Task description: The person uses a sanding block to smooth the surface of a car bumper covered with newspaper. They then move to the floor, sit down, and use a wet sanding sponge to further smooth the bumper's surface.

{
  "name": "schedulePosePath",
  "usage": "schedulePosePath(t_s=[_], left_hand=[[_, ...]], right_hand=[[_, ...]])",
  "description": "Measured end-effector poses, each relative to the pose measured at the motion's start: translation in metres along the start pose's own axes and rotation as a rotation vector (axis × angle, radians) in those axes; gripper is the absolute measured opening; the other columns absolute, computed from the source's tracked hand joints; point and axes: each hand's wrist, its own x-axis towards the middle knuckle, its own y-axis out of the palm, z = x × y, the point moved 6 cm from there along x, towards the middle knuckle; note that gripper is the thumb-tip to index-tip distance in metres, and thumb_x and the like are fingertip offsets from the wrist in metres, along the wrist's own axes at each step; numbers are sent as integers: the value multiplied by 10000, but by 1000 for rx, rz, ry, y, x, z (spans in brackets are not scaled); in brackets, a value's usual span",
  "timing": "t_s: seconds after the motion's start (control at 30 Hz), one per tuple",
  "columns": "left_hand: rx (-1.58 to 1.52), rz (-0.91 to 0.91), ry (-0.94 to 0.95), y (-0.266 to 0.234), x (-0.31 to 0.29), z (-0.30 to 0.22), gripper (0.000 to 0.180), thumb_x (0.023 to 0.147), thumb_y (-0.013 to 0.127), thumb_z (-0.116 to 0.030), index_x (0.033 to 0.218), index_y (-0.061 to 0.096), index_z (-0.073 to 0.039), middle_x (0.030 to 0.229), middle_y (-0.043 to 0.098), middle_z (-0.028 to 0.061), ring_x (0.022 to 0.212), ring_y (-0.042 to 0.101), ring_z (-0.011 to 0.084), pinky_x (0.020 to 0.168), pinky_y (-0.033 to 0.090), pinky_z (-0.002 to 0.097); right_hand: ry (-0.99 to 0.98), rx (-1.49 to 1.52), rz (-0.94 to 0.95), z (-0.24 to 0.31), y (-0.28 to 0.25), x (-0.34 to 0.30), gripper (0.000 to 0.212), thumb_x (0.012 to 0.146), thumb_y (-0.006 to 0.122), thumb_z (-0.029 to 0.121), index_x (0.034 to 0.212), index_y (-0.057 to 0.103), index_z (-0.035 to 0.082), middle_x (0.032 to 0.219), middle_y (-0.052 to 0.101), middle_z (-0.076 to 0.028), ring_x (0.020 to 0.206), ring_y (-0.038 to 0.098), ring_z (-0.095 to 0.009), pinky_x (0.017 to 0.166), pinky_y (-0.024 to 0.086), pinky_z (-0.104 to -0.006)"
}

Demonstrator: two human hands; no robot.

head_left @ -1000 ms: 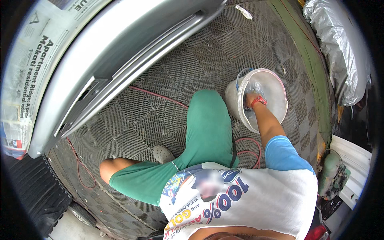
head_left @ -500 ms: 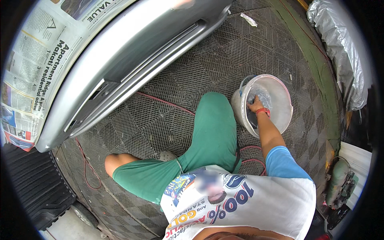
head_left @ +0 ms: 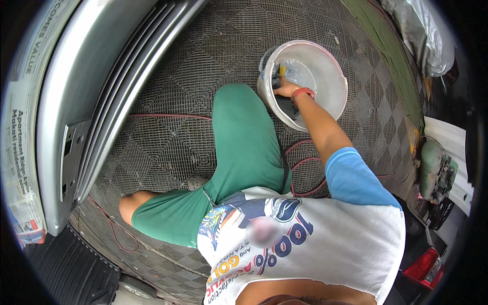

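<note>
My right hand (head_left: 287, 90), with a red band at the wrist, reaches down inside a whitish bucket (head_left: 333, 68). Its thumb and fingers are bent around something dark by the bucket's left inner wall; what it is, I cannot make out. A small yellow piece (head_left: 282, 70) shows just beyond the fingers. Below the hand lies a flat dark piece (head_left: 287, 105), partly covered by my wrist. Clear liquid seems to glint at the bucket's bottom. My left hand is out of view.
A silver car bumper (head_left: 96, 66) with newspaper (head_left: 23, 127) along it stands at left. Red hose (head_left: 170, 116) runs over the dark grid mat (head_left: 173, 152). A green compressor-like machine (head_left: 434, 162) sits at right, below silver sheeting (head_left: 422, 35). A black ribbed panel (head_left: 66, 269) is lower left.
The view has turned, so the bucket appears higher and further left, the bumper steeper. My right hand stays in the bucket; the yellow piece now shows beside its fingers.
</note>
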Motion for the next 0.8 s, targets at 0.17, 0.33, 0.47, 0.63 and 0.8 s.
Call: schedulePosePath(t_s=[0.17, 0.33, 0.47, 0.63, 0.8], left_hand=[[46, 6, 19, 1, -6, -31, 877, 1046, 383, -698, 1610, 392, -27, 1683, 351, 207, 1515, 387, 357, 1266, 289, 482], [10, 0, 36, -10, -4, -47, 882, 1047, 378, -703, 1612, 388, -26, 1686, 345, 209, 1517, 383, 359, 1268, 286, 485], [91, 15, 337, -7, 2, -157, 887, 1048, 373, -707, 1614, 384, -25, 1688, 341, 210, 1519, 380, 360, 1269, 284, 487], [344, 43, 1150, 113, -130, -338, 879, 1093, 302, -672, 1565, 401, 63, 1629, 413, 251, 1533, 373, 350, 1276, 276, 512], [579, 458, 2093, 283, -380, -372, 723, 1124, 339, -540, 1519, 477, 49, 1558, 500, 252, 1473, 461, 349, 1257, 299, 516]], right_hand=[[-62, 87, 160, -25, 36, 36, 1060, 850, 767, 511, 1679, 264, 84, 1667, 398, -200, 1535, 386, -343, 1251, 323, -425], [-107, 289, 174, -22, 10, 3, 661, 913, 703, 361, 1495, 578, 73, 1530, 565, -142, 1397, 510, -287, 1174, 363, -401], [-119, 471, 37, -13, -28, -49, 633, 929, 685, 272, 1513, 553, 67, 1504, 588, -103, 1414, 497, -249, 1192, 359, -374], [-137, 916, 77, -17, -51, -77, 725, 988, 724, 377, 1590, 460, 73, 1620, 468, -113, 1437, 489, -247, 1195, 392, -399], [-136, 830, -93, -20, -53, -73, 646, 1034, 675, 469, 1511, 542, 55, 1460, 609, -64, 1344, 551, -179, 1172, 415, -345]])
